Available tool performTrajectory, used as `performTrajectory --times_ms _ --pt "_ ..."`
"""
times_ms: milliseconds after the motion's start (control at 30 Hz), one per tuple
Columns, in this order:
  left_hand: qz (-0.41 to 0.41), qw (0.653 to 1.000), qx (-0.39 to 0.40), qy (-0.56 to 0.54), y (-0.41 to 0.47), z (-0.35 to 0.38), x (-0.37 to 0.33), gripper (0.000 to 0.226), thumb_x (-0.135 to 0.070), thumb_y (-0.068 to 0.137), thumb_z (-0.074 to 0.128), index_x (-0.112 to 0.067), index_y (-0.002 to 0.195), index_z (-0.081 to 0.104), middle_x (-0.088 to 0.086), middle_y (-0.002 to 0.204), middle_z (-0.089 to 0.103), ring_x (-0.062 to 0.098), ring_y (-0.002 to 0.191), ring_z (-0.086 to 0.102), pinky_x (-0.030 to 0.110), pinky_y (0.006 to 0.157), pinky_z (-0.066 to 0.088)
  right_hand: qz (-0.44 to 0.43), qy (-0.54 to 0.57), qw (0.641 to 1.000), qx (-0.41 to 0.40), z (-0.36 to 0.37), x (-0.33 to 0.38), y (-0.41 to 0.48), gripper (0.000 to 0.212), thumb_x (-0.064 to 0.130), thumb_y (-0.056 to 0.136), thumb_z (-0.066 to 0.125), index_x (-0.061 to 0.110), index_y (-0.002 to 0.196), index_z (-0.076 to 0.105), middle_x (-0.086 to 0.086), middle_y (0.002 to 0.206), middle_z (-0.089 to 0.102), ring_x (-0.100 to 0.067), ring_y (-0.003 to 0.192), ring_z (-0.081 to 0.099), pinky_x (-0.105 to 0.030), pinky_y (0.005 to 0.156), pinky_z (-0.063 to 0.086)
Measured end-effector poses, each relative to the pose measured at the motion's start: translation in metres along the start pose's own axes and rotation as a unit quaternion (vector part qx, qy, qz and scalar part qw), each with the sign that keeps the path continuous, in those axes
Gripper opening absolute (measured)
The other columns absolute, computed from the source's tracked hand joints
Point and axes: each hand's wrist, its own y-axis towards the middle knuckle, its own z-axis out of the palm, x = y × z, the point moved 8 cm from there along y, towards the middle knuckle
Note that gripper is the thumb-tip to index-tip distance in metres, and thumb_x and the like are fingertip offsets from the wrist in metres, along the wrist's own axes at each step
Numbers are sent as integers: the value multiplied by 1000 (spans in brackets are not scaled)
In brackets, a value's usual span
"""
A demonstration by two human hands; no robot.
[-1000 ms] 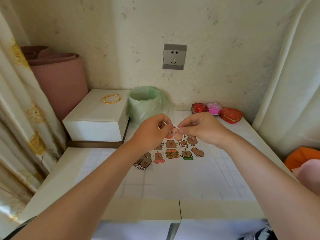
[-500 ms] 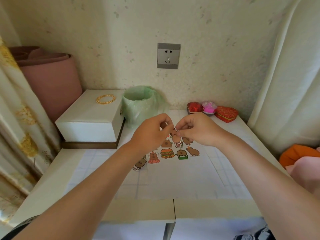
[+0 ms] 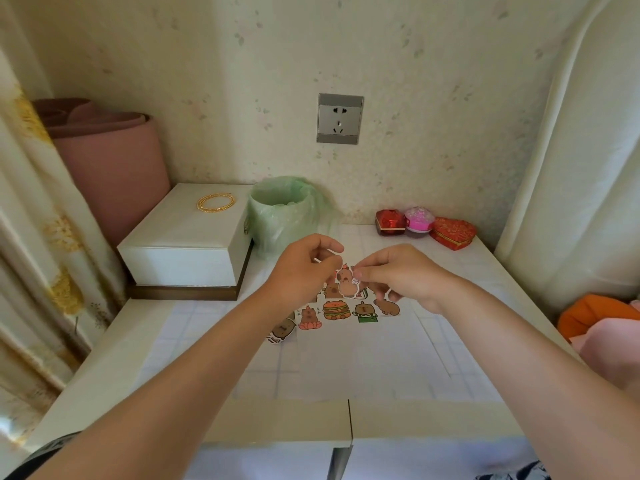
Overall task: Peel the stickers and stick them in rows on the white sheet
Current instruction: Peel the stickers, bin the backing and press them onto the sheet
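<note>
A brown capybara sticker (image 3: 346, 281) with a white border hangs in the air between my two hands, above the white sheet (image 3: 346, 358). My right hand (image 3: 398, 271) pinches its right edge. My left hand (image 3: 306, 268) pinches a thin white strip, apparently the backing, beside the sticker's left edge. Several stickers (image 3: 334, 310) lie in rows on the sheet below, some hidden behind my hands. A small pile of loose stickers (image 3: 281, 330) sits at the left, partly under my left forearm.
A white box (image 3: 187, 244) with a gold bangle (image 3: 215, 202) stands at the back left. Beside it is a bin lined with a green bag (image 3: 280, 209). Red and pink trinket boxes (image 3: 422, 226) sit by the wall. Curtains flank both sides.
My hands have drawn slightly apart, and the capybara sticker now shows fully between them, held by my right hand. The camera view has shifted a little.
</note>
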Motion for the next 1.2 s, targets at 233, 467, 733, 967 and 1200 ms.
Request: performTrajectory --times_ms 233,467,733,967,1200 --pt "33 988 18 151 -14 -6 22 32 -4 97 47 -31 94 63 -19 94 68 6 83 61 21 71 52 66 12 996 52 39 -21 -6 9 23 93 68 16 94 73 7 72 70 -11 55 58 -22 48 38" --pt "38 929 111 352 -30 0 43 52 0 92 46 -31 132 56 0 130 56 21 120 52 39 100 47 91 19 995 32 57 -32 -8 13 23 93 68 13 100 72 -3 97 67 -13 60 60 -22 45 37" --pt "63 857 195 472 -50 -14 67 64 -37 84 65 -34 144 45 -11 156 32 13 143 20 39 114 28 114 -12 992 43 78 -32 -20 17 22 86 73 8 96 75 -1 80 70 -12 47 51 -21 46 34" --pt "32 841 239 484 -57 -14 86 97 -64 77 69 -31 156 22 -12 163 14 10 149 4 41 121 18 86 -72 994 12 86 -32 -16 17 32 78 81 16 78 76 -7 77 76 -15 52 50 -20 47 33" --pt "35 847 239 474 -56 -16 90 102 -69 75 68 -30 157 21 -13 164 12 9 149 5 40 121 16 49 -96 994 -4 94 -36 -6 14 25 79 82 11 81 79 2 67 74 -5 41 48 -21 49 40"
